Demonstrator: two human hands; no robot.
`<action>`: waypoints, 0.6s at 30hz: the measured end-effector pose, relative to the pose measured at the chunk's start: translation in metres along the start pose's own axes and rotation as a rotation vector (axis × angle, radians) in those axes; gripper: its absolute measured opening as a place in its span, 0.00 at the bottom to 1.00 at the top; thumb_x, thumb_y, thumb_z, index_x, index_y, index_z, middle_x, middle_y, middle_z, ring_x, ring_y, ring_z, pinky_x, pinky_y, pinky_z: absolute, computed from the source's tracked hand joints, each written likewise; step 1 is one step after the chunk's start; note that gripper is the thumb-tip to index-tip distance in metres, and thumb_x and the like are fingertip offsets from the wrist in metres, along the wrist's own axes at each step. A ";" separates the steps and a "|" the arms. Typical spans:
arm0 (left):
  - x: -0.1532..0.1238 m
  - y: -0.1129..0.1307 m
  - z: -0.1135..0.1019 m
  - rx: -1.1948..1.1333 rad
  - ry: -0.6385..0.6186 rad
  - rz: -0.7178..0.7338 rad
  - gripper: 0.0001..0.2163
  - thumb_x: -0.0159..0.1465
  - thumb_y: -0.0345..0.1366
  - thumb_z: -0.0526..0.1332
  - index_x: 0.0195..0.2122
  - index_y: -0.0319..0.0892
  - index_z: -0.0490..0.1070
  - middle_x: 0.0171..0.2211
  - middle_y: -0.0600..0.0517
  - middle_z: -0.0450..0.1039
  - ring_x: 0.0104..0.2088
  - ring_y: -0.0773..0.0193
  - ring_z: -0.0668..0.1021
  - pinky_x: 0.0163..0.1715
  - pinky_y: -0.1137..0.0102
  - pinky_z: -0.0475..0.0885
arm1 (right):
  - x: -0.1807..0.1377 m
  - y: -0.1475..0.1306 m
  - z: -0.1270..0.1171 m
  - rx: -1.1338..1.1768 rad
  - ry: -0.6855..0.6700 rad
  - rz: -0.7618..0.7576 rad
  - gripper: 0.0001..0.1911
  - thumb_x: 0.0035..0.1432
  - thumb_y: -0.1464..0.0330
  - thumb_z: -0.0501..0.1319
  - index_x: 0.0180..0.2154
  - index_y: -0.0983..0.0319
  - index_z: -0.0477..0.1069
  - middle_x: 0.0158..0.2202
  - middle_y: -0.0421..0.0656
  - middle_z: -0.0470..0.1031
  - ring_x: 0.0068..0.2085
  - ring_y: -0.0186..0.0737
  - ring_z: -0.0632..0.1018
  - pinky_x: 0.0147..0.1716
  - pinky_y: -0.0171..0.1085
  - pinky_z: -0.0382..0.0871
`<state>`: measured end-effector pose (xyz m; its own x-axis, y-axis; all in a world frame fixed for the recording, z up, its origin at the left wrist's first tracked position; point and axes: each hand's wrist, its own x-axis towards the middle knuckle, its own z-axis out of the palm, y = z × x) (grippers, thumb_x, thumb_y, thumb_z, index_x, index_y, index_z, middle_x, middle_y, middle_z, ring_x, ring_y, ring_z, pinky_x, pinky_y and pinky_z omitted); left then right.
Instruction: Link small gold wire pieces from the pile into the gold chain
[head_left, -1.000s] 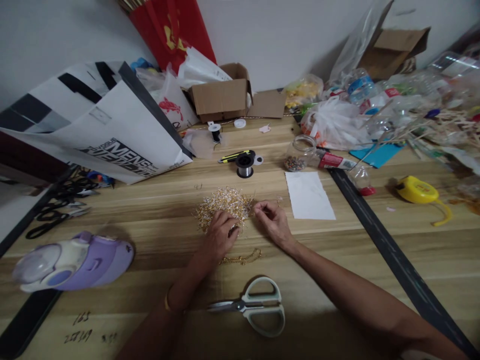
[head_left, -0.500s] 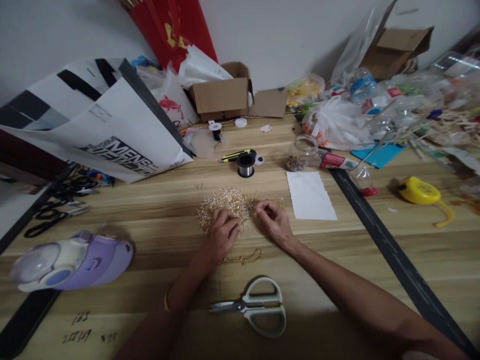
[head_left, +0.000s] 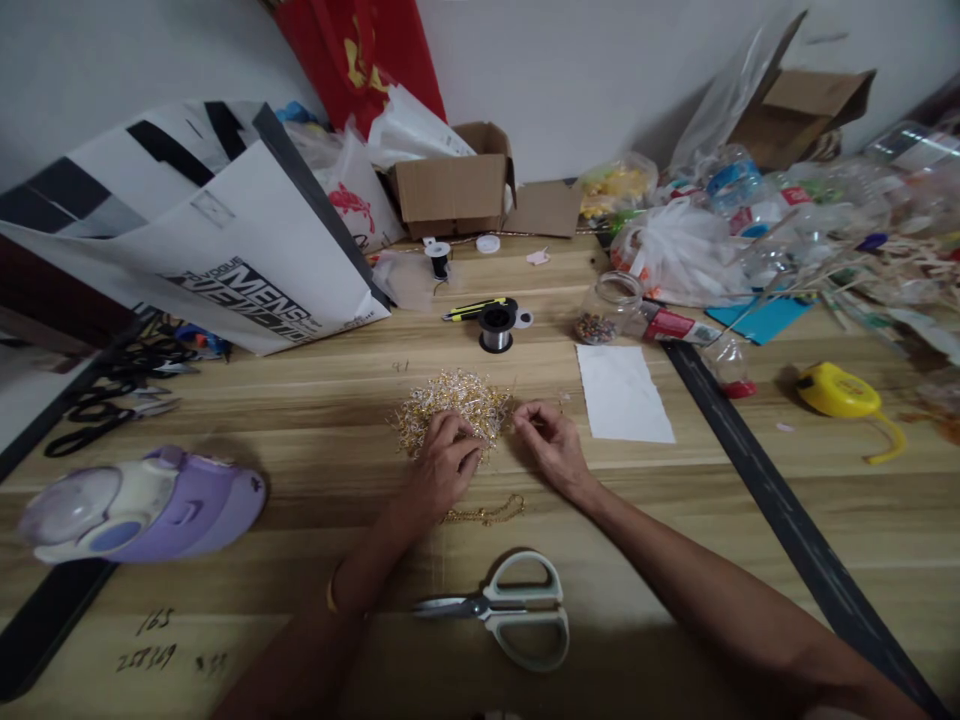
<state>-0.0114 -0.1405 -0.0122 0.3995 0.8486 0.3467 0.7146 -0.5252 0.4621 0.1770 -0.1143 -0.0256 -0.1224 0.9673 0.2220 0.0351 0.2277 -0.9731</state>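
A heap of small gold and clear jewelry pieces (head_left: 454, 395) lies on the wooden table in front of me. My left hand (head_left: 448, 462) rests at the heap's near edge, its fingers curled and closed; what they hold, if anything, is hidden. Just right of the heap, my right hand (head_left: 551, 445) is closed in a pinch, and whatever sits between thumb and forefinger is too small to make out. A gold chain (head_left: 487, 515) lies on the table between my wrists. Closer to me are scissors with pale handles (head_left: 529, 610), blades pointing left.
Beyond the heap stand a wire spool (head_left: 496, 330), a utility knife (head_left: 476, 308) and a jar of beads (head_left: 607, 308). White paper (head_left: 626, 395) and a yellow tape measure (head_left: 838, 390) lie to the right. A purple device (head_left: 180, 505) and a large paper bag (head_left: 262, 250) are leftward.
The view has shifted slightly. Both hands stay in nearly the same place and pose by the heap; nothing has visibly been taken up or put down.
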 end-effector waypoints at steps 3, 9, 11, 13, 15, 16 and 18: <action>0.001 0.000 0.000 -0.002 0.047 -0.004 0.07 0.62 0.27 0.57 0.35 0.41 0.75 0.37 0.47 0.68 0.48 0.56 0.66 0.51 0.58 0.66 | 0.000 -0.001 0.000 -0.004 0.000 0.011 0.11 0.58 0.61 0.59 0.31 0.62 0.68 0.27 0.40 0.69 0.29 0.35 0.69 0.28 0.33 0.64; 0.000 0.002 0.000 0.011 0.030 -0.005 0.09 0.62 0.26 0.57 0.38 0.43 0.75 0.38 0.48 0.68 0.49 0.56 0.66 0.51 0.57 0.66 | 0.000 -0.001 0.001 -0.012 0.003 0.007 0.11 0.58 0.61 0.59 0.30 0.62 0.68 0.26 0.39 0.69 0.28 0.34 0.69 0.28 0.32 0.64; 0.000 0.002 0.000 0.012 0.018 -0.014 0.08 0.62 0.27 0.57 0.36 0.43 0.75 0.38 0.48 0.68 0.50 0.55 0.66 0.52 0.58 0.66 | 0.000 -0.001 0.000 -0.018 0.007 0.008 0.11 0.58 0.60 0.59 0.30 0.62 0.68 0.26 0.39 0.69 0.28 0.34 0.69 0.27 0.32 0.64; 0.000 0.001 -0.001 0.004 0.021 -0.031 0.07 0.62 0.27 0.57 0.35 0.42 0.75 0.38 0.47 0.69 0.49 0.55 0.66 0.51 0.58 0.66 | 0.000 0.000 0.000 -0.020 0.005 0.012 0.11 0.58 0.60 0.59 0.30 0.62 0.68 0.26 0.39 0.69 0.28 0.34 0.69 0.27 0.32 0.63; 0.001 -0.001 -0.001 -0.018 0.033 -0.057 0.07 0.61 0.27 0.58 0.34 0.41 0.75 0.38 0.48 0.70 0.48 0.56 0.67 0.50 0.59 0.66 | 0.000 0.000 0.000 -0.022 -0.002 0.017 0.11 0.58 0.60 0.59 0.30 0.62 0.68 0.26 0.39 0.69 0.28 0.34 0.69 0.28 0.32 0.63; 0.001 -0.002 -0.002 -0.035 0.041 -0.072 0.07 0.61 0.27 0.58 0.35 0.41 0.76 0.37 0.48 0.70 0.47 0.56 0.67 0.50 0.59 0.66 | 0.000 0.000 0.000 -0.022 -0.004 0.020 0.11 0.58 0.60 0.59 0.30 0.62 0.68 0.26 0.39 0.68 0.28 0.34 0.69 0.28 0.32 0.63; 0.003 -0.005 -0.003 -0.079 0.059 -0.113 0.07 0.61 0.27 0.58 0.35 0.41 0.76 0.36 0.48 0.71 0.45 0.58 0.69 0.47 0.61 0.67 | 0.000 -0.001 0.000 -0.020 -0.005 0.024 0.11 0.58 0.61 0.59 0.30 0.62 0.67 0.26 0.39 0.68 0.28 0.34 0.69 0.28 0.32 0.63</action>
<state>-0.0160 -0.1357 -0.0110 0.2831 0.8985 0.3354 0.7045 -0.4322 0.5630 0.1768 -0.1147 -0.0245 -0.1258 0.9721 0.1982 0.0581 0.2066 -0.9767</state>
